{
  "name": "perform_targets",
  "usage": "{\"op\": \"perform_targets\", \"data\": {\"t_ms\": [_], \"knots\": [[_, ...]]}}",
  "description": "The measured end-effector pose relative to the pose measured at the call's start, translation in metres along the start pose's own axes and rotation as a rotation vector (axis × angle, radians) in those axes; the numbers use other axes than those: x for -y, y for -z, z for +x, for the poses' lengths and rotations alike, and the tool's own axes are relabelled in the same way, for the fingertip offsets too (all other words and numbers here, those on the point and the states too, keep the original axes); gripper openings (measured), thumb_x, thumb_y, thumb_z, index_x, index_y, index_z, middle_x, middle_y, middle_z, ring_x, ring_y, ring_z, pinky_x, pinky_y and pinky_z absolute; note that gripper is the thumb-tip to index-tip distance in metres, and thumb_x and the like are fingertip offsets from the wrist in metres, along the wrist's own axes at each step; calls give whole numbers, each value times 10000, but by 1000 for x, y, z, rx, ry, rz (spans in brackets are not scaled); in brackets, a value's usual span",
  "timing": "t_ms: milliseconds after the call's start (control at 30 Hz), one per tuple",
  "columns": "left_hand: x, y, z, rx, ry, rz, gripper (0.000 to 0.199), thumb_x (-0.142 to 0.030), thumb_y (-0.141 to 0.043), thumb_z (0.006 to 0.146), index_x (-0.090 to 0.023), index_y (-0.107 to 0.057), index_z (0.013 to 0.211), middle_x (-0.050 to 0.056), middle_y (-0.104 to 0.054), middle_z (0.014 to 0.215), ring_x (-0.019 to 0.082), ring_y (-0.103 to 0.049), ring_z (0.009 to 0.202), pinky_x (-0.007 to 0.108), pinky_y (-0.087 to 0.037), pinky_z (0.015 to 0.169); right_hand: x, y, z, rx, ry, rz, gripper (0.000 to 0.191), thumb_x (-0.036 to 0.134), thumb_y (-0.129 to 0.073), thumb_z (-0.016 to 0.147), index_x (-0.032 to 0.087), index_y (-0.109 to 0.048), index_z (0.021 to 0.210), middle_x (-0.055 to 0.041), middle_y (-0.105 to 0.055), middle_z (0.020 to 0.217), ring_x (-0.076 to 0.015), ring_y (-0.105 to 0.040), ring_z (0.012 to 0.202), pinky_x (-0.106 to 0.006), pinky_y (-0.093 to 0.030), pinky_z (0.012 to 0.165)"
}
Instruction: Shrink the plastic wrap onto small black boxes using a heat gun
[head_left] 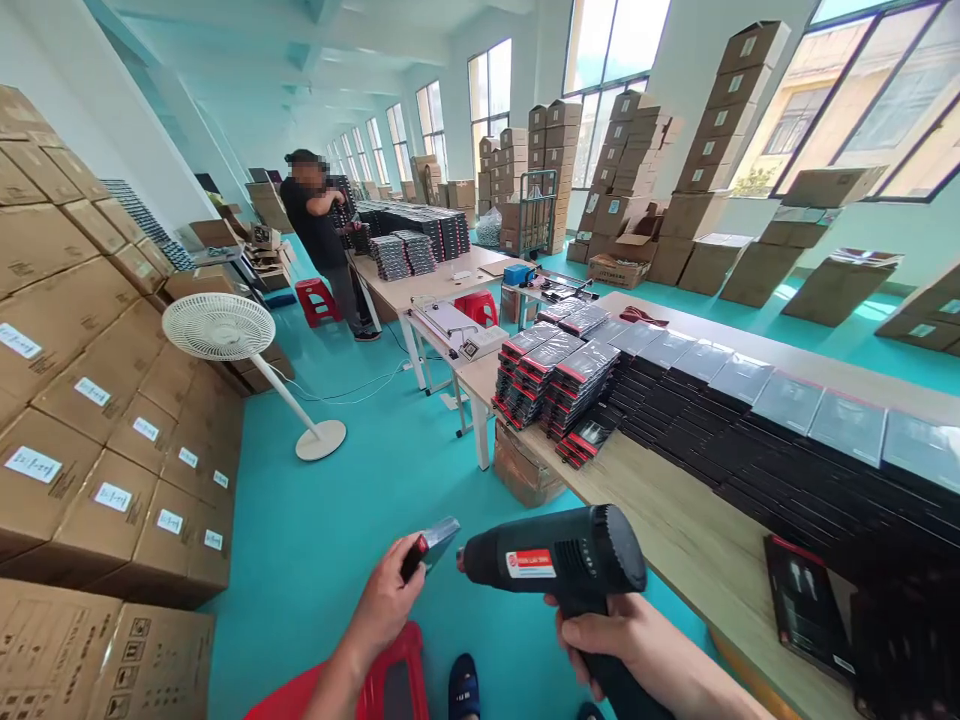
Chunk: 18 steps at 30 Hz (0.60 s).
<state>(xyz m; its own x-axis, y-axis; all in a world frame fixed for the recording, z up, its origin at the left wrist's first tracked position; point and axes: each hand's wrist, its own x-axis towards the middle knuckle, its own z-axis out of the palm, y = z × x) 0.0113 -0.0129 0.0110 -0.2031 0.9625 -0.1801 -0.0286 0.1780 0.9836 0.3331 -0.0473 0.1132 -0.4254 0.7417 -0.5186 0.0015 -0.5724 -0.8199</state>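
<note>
My right hand (600,635) is wrapped round the handle of a black heat gun (555,555) with a red and white label. Its nozzle points left. Just in front of the nozzle, my left hand (390,590) grips a flat black and red box (433,545) with shiny clear film on it, held on edge. The fingers cover part of the box. On the wooden table to the right, piles of film-wrapped black and red boxes (555,360) stand near a long row of stacked black boxes (697,420).
A white fan (225,328) stands on the floor at left, beside a wall of cartons (75,400). Below my left arm is a red stool (397,670). A person (322,230) works at a far table. More stacked cartons (622,150) line the windows.
</note>
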Motion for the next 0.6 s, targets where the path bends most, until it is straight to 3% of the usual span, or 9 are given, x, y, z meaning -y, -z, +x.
{"op": "perform_targets", "data": {"t_ms": [67, 200, 367, 500, 600], "knots": [[-2, 0, -1, 44, -85, 133, 279, -124, -768, 621, -257, -769, 866, 60, -705, 982, 264, -640, 954, 298, -517, 851, 10, -12, 1, 44, 12, -18, 217, 332, -657, 676, 183, -604, 825, 25, -592, 571, -140, -512, 503, -284, -411, 530], [-4, -1, 0, 59, -128, 347, 380, -127, -736, 615, -308, -788, 946, 59, -692, 1019, 272, -635, 931, 317, -529, 820, 25, -24, 8, -19, 68, -32, 221, 306, -656, 658, 198, -575, 832, 42, -580, 603, -139, -526, 525, -277, -424, 515], [-1, 2, -1, 20, -101, 259, 341, -126, -756, 641, -317, -779, 923, 56, -731, 1048, 289, -633, 1061, 320, -498, 931, 28, -26, 14, 73, 47, -89, 173, 263, -637, 629, 197, -569, 774, 46, -566, 558, -131, -508, 499, -271, -416, 487], [5, 7, -5, 7, -87, 335, 253, -196, -774, 673, -309, -759, 899, 45, -734, 909, 275, -661, 912, 306, -507, 834, 28, -26, 21, -32, 60, -68, 208, 270, -633, 670, 187, -581, 853, 43, -579, 551, -135, -522, 511, -268, -435, 502], [10, 13, -6, 9, -101, 407, 222, -262, -740, 705, -307, -724, 922, 26, -731, 917, 266, -666, 897, 319, -510, 827, 28, -26, 26, 72, 0, -15, 276, 261, -678, 616, 169, -595, 863, 21, -616, 585, -140, -543, 491, -266, -431, 467]]}}
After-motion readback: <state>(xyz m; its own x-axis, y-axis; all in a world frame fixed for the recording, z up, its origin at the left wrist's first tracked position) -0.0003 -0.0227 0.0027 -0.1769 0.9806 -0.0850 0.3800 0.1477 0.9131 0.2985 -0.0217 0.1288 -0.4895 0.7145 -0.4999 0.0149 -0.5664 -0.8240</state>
